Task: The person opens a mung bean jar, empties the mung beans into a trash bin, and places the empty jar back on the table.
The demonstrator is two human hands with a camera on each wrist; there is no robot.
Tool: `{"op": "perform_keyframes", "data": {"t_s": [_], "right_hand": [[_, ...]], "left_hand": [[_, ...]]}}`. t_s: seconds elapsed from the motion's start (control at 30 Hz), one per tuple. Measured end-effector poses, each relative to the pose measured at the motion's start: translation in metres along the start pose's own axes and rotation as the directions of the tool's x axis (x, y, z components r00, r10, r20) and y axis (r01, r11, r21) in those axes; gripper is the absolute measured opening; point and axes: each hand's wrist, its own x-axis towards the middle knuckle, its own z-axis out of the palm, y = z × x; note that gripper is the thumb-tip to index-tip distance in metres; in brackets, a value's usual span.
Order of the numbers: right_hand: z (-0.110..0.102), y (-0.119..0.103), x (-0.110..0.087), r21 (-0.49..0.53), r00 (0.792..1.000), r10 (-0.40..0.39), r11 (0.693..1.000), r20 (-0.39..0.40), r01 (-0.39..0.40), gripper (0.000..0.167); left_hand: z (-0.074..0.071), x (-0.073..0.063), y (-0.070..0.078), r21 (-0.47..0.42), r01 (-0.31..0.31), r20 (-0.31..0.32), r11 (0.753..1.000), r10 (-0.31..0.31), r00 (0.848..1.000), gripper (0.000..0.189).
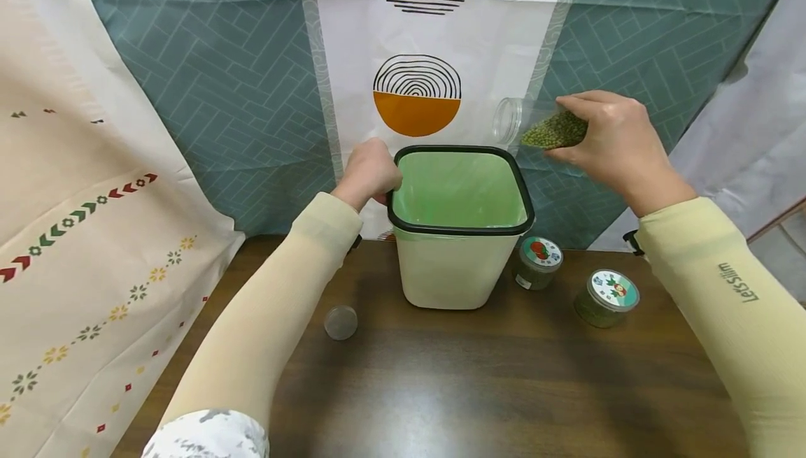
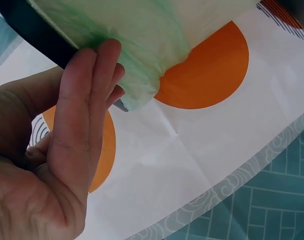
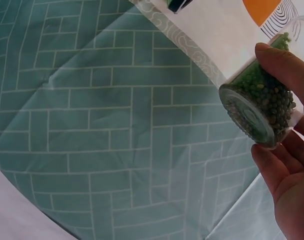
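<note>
A pale trash bin [image 1: 443, 273] with a black rim [image 1: 462, 231] stands at the back of the table, lined with a light green plastic bag [image 1: 462, 185]. My left hand [image 1: 371, 173] grips the rim at its left side; the left wrist view shows the fingers [image 2: 74, 100] against the rim and bag. Up to the right of the bin, my right hand [image 1: 613, 140] holds a clear jar [image 1: 554, 129] of green beans around its base. That jar lies nearly on its side, its uncovered mouth facing left, and the beans [image 3: 262, 95] are still inside.
Two lidded jars with picture labels, one near jar [image 1: 538, 262] beside the bin and another jar [image 1: 606, 297] farther right, stand on the wooden table [image 1: 428, 388]. A small clear round lid [image 1: 341, 322] lies left of the bin. Patterned cloth [image 1: 252, 94] hangs behind.
</note>
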Motion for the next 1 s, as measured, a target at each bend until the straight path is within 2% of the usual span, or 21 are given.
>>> {"op": "perform_keyframes", "data": {"t_s": [0.3,0.53,1.0], "right_hand": [[-0.011,0.005,0.001,-0.036,0.998,-0.048,0.998,-0.038,0.047,0.071],[-0.016,0.004,0.006,-0.045,0.999,-0.043,0.998,-0.008,0.043,0.074],[-0.015,-0.002,0.01,-0.066,0.998,-0.042,0.997,0.043,0.045,0.075]], "left_hand": [[0.003,-0.001,0.002,-0.008,-0.025,0.009,1.0,0.025,1.0,0.009],[0.001,0.0,0.0,-0.02,-0.019,0.005,1.0,0.019,1.0,0.004],[0.002,-0.001,-0.002,-0.025,-0.035,-0.015,0.999,0.035,0.999,0.011]]}}
